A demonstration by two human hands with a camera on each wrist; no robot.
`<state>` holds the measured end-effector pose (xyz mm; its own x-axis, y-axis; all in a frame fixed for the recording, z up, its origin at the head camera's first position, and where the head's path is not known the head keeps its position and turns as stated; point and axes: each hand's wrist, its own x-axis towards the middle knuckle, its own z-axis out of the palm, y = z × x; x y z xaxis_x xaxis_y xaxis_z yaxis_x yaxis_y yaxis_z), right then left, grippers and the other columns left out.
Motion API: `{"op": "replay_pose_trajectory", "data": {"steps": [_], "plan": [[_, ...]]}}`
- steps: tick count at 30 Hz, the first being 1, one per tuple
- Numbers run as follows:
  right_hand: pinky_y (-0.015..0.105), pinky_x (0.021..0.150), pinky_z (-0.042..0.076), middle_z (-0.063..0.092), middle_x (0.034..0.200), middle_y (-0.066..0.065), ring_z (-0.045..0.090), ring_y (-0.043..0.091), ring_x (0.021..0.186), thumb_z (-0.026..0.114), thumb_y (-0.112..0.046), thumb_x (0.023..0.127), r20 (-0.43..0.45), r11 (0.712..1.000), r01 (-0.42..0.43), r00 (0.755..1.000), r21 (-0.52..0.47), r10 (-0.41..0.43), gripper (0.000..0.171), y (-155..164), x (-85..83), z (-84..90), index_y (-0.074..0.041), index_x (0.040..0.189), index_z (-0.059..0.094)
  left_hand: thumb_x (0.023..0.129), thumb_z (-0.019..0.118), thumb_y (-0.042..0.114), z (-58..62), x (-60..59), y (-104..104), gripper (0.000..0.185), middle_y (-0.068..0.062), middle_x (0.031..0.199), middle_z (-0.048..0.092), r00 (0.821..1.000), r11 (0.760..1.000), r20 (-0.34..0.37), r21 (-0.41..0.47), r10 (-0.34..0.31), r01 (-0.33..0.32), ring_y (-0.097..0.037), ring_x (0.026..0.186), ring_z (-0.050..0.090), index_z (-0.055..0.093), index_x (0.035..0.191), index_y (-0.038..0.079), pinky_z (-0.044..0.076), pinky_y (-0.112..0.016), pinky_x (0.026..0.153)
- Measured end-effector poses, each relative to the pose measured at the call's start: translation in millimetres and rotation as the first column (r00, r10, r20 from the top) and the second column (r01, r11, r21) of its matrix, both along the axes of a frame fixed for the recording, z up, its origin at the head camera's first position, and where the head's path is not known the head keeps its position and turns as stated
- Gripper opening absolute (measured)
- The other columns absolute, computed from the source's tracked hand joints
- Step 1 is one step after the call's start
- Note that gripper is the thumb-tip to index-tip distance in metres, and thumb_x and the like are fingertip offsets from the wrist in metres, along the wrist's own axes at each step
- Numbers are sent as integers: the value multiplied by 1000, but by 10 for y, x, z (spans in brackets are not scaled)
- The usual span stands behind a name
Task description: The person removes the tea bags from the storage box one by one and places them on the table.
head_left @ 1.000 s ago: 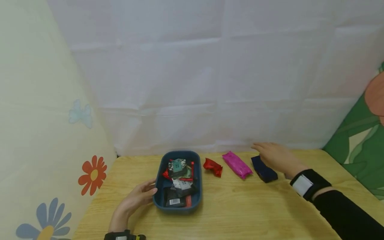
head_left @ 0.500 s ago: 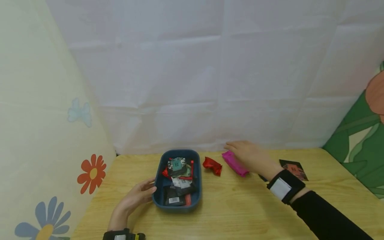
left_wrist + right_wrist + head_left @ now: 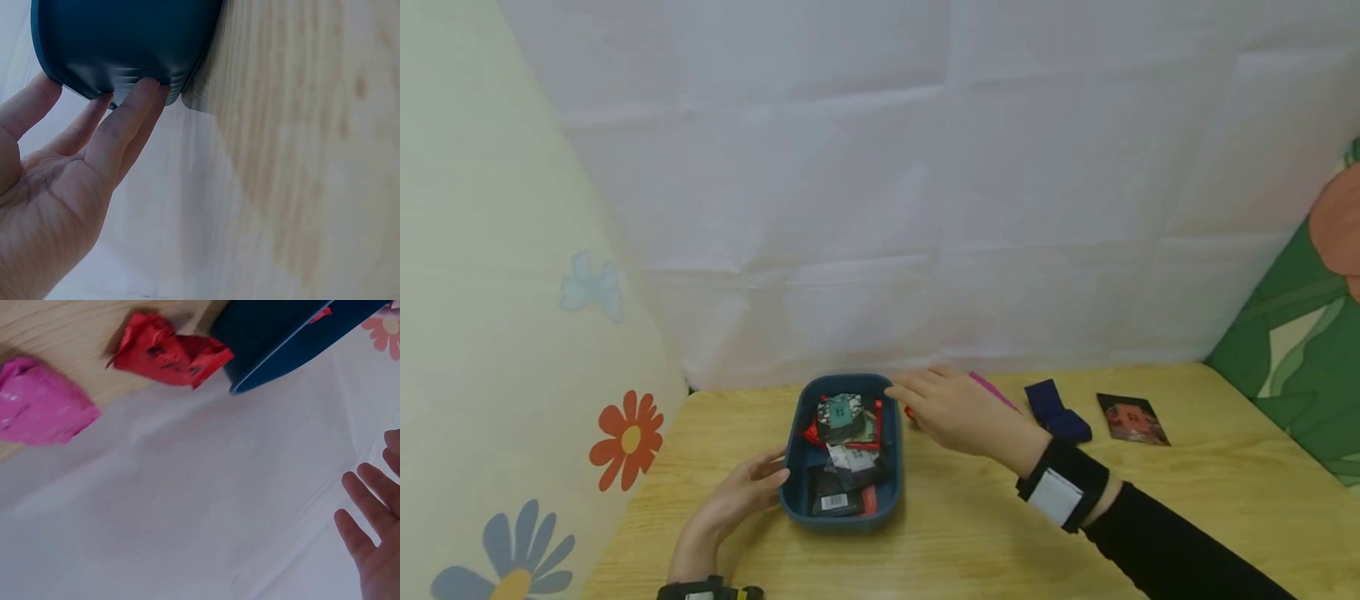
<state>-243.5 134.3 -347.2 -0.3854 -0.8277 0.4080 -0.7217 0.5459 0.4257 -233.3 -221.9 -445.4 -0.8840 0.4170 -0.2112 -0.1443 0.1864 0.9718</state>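
One bin (image 3: pixel 841 524), blue, is standing on the tabletop (image 3: pixel 962 525), holding several packets (image 3: pixel 842 421). The left grip (image 3: pixel 741 493) — fingers extended, unclenched — is touching the bin's left side. The right grip (image 3: pixel 966 412) — fingers outstretched, holding nothing — is hovering by the bin's right rim, partly hiding a red packet (image 3: pixel 169 353) and a pink packet (image 3: pixel 44 406) in the head view. Farther right, a navy packet (image 3: pixel 1058 414) and a dark square packet (image 3: pixel 1132 418) are lying apart.

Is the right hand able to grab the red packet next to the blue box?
Probably yes: the right hand looks empty and is close by, and the right wrist view shows nothing lying on the red packet. The blue box only stands beside it.
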Motion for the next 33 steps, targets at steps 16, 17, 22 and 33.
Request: {"op": "replay_pose_trajectory", "data": {"steps": [16,17,22,33], "plan": [[36,107,43,55,142,0,55,15,125,65,-33,96,203,977,-28,979,213,-16,45,-687,104,-377,-18,138,58,101,59,25,-4,-10,-11,69,-39,146,35,1000,1000,1,-18,18,-18,-42,127,51,26,150,-12,48,-50,99],[36,107,42,55,142,-1,54,15,126,65,-35,96,224,979,-30,974,203,-17,45,-713,102,-394,-18,138,58,101,59,24,-3,-11,-11,69,-39,147,34,1000,1000,2,-14,15,-15,-42,127,51,26,150,-12,48,-50,99],[37,107,43,57,140,-1,53,14,127,66,-39,95,389,991,-8,920,131,-44,47,-841,151,-361,-17,136,58,102,57,23,-4,-11,-12,68,-39,146,35,1000,1000,-4,-2,-3,3,-41,127,50,24,150,-12,48,-50,100],[31,101,45,64,126,-8,57,10,118,79,-30,86,622,977,69,761,203,-183,47,-1191,217,-377,-21,130,64,104,54,20,12,-6,-17,65,-38,147,34,1000,1000,-4,0,-10,10,-41,129,48,22,151,-12,47,-50,101]]}}
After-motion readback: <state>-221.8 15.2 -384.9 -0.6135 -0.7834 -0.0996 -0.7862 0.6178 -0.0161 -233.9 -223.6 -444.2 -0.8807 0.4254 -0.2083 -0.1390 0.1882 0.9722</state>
